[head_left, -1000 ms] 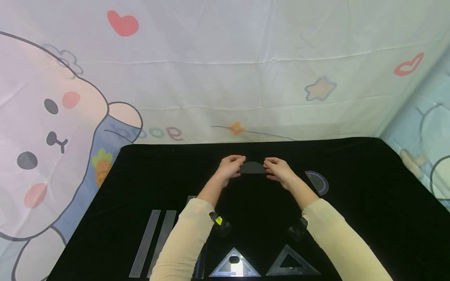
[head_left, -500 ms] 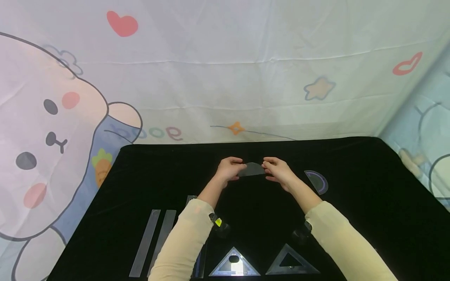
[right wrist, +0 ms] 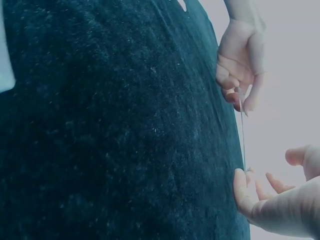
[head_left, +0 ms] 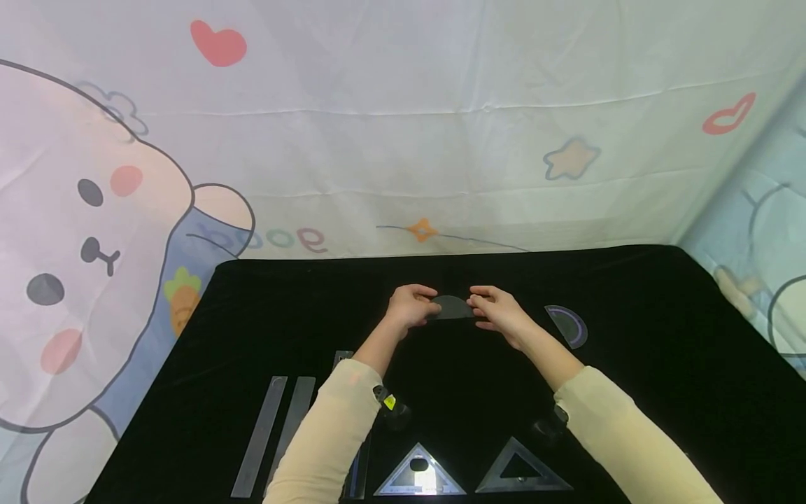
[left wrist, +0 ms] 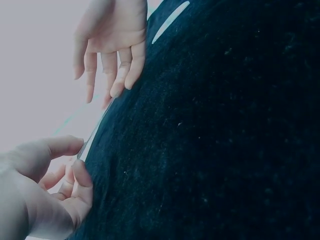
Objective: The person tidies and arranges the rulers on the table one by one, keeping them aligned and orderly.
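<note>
A clear half-round protractor (head_left: 452, 306) is held above the black cloth in the head view, and shows nearly edge-on in both wrist views. My left hand (head_left: 411, 306) pinches its left end between thumb and forefinger; the pinch shows at the lower left of the left wrist view. At the other end is my right hand (head_left: 500, 313), its fingertips (right wrist: 240, 176) right at the protractor's edge. The thumb (right wrist: 296, 156) of that hand stands well away from the protractor, and its fingers are loosely extended.
Another protractor (head_left: 569, 327) with a purple arc lies to the right on the black cloth (head_left: 630, 406). Two set squares, one bright (head_left: 387, 488) and one grey (head_left: 525, 483), lie near the front edge. Several rulers (head_left: 259, 437) lie at front left, partly under the left sleeve.
The protractor has come slightly lower in the head view, and tilted briefly on the way. My right hand's fingers have loosened from its edge, and the right forearm has shifted outward.
</note>
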Demonstrator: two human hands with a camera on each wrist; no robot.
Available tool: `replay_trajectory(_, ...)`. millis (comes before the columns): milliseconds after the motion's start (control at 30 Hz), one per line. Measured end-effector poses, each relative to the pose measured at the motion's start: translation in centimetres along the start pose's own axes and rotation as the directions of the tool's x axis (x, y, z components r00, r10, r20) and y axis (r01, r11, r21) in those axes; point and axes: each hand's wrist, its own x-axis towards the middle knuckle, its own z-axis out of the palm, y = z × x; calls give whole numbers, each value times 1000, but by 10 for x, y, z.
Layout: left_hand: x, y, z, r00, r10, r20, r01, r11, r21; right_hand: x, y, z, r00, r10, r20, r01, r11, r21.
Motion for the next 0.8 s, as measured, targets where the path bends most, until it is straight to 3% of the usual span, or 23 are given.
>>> replay_trajectory(267, -8, 0, -1, 998, 1, 59, -3, 999, 34, -6, 4, -4, 1000, -11, -2, 11, 999, -36)
replay_trajectory(500, -16, -2, 2, 995, 27, 93, -27, 1000, 0, -10, 5, -7, 999, -43, -6, 42, 997, -68)
replay_trajectory(800, -26, -2, 7, 986, 62, 156, -63, 998, 2, -14, 4, -6, 1000, 6, 18, -4, 995, -97)
